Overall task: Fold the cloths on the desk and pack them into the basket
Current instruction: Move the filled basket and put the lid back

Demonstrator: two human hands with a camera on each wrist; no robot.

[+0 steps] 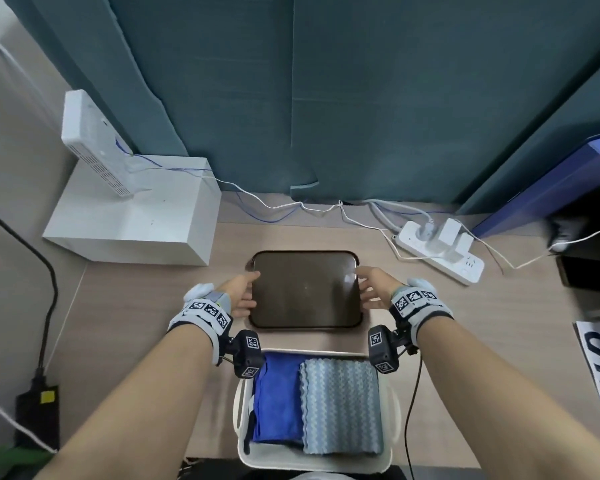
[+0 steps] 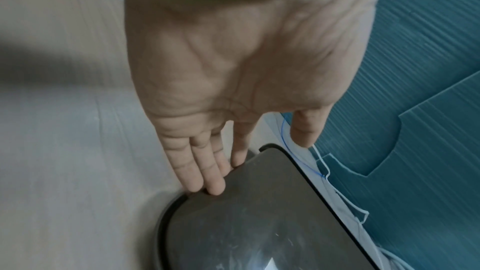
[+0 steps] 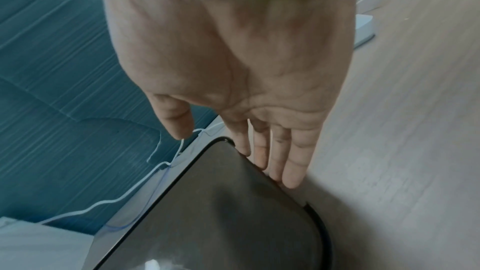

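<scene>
A white basket (image 1: 392, 414) stands at the desk's near edge. Inside it lie a folded dark blue cloth (image 1: 278, 400) on the left and a folded light blue wavy-patterned cloth (image 1: 342, 407) on the right. Beyond the basket a dark, empty tray (image 1: 305, 289) lies flat on the desk. My left hand (image 1: 253, 289) is at the tray's left edge and my right hand (image 1: 361, 285) at its right edge. In the wrist views the straight left fingers (image 2: 207, 178) and right fingers (image 3: 291, 171) touch the tray's rim (image 2: 259, 223) (image 3: 233, 213), thumbs apart above it.
A white box (image 1: 136, 216) bearing a white device (image 1: 94, 143) stands at the back left. A power strip (image 1: 440, 251) with plugs and cables lies at the back right. A teal partition (image 1: 326, 98) closes the back, a blue folder (image 1: 541, 192) the right.
</scene>
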